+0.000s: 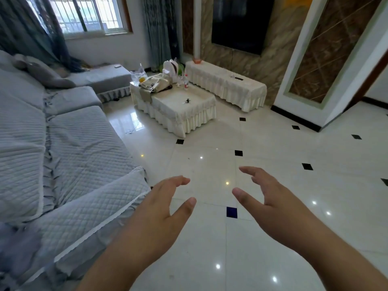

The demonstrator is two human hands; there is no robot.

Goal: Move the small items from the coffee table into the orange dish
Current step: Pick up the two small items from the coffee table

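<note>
The coffee table [180,114], covered with a cream frilled cloth, stands across the room. A small dark item [187,100] lies near its middle. An orange dish [196,60] sits on the far left end of the long TV bench [226,89]. My left hand [161,204] and my right hand [270,196] are held out low over the floor, far from the table. Both have fingers apart and hold nothing.
A grey quilted sofa [63,143] fills the left side. The back of the coffee table carries a patterned bag [156,82], a plastic bag with fruit [139,75] and a small bottle [186,81]. Glossy white tile floor [273,156] lies between me and the table.
</note>
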